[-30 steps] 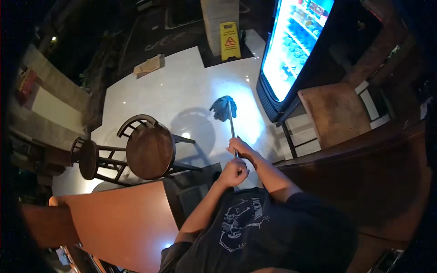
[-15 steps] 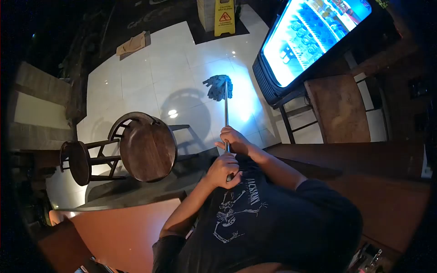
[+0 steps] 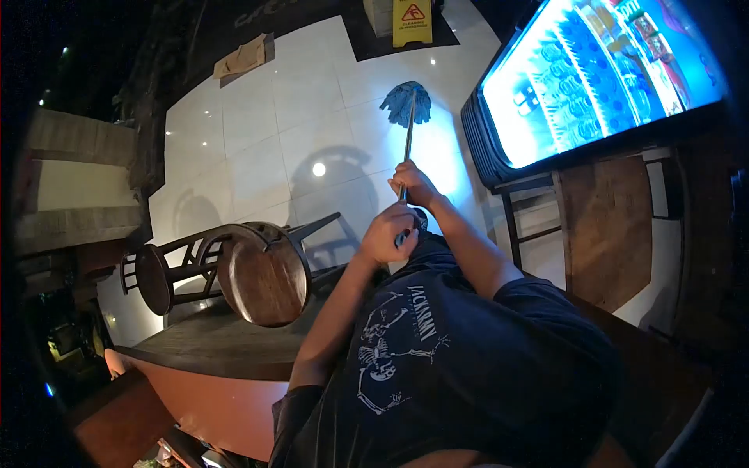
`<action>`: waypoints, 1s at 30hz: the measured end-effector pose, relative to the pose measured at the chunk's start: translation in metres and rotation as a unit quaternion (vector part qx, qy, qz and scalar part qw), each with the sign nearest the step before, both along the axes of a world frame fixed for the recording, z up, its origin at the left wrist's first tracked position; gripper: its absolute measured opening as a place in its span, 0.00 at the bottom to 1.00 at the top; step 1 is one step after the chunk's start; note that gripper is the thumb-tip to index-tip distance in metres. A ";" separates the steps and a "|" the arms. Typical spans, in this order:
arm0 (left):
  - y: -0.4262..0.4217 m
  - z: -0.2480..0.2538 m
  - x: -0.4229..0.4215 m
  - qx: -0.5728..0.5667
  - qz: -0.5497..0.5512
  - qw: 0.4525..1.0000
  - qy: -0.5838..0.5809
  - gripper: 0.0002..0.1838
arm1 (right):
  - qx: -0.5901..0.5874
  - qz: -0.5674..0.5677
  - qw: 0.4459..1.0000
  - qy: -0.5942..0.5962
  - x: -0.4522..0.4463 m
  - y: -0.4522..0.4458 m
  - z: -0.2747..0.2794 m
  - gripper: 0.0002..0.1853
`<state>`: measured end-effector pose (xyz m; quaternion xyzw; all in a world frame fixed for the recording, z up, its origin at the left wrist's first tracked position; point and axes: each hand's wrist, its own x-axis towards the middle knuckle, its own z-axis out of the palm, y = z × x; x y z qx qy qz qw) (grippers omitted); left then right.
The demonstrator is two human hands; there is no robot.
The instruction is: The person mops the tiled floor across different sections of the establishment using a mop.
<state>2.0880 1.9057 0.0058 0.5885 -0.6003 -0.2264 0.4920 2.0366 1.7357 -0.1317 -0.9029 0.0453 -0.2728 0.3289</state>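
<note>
A mop (image 3: 406,104) with blue-grey strands rests on the pale tiled floor, its metal pole running back toward my body. My left hand (image 3: 388,234) is wrapped around the top end of the pole, close to my dark shirt. Farther down the pole, my right hand (image 3: 413,184) is closed around it too. Strong bluish light falls on the tiles beside the mop strands.
On the right stands a lit drinks fridge (image 3: 585,78), with a brown wooden table (image 3: 607,234) below it. Wooden chairs (image 3: 265,277) are at left by a dark counter edge (image 3: 226,343). Ahead are a yellow wet-floor sign (image 3: 412,25) and a brown cloth (image 3: 240,58).
The mop has moved forward and slightly right across the tiles, its strands now more spread out. Both hands have gone forward with the pole, and the view has shifted.
</note>
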 end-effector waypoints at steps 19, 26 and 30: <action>-0.100 0.031 0.007 0.062 -0.085 0.994 0.017 0.10 | -0.047 0.121 0.989 0.067 -0.010 -0.111 0.013 0.09; -0.150 0.000 0.018 0.129 -0.158 0.976 -0.075 0.15 | -0.011 0.103 0.994 -0.020 0.000 -0.156 -0.029 0.16; -0.143 -0.040 0.053 0.179 -0.178 0.967 -0.043 0.11 | -0.145 0.143 0.975 0.092 0.025 -0.166 -0.075 0.09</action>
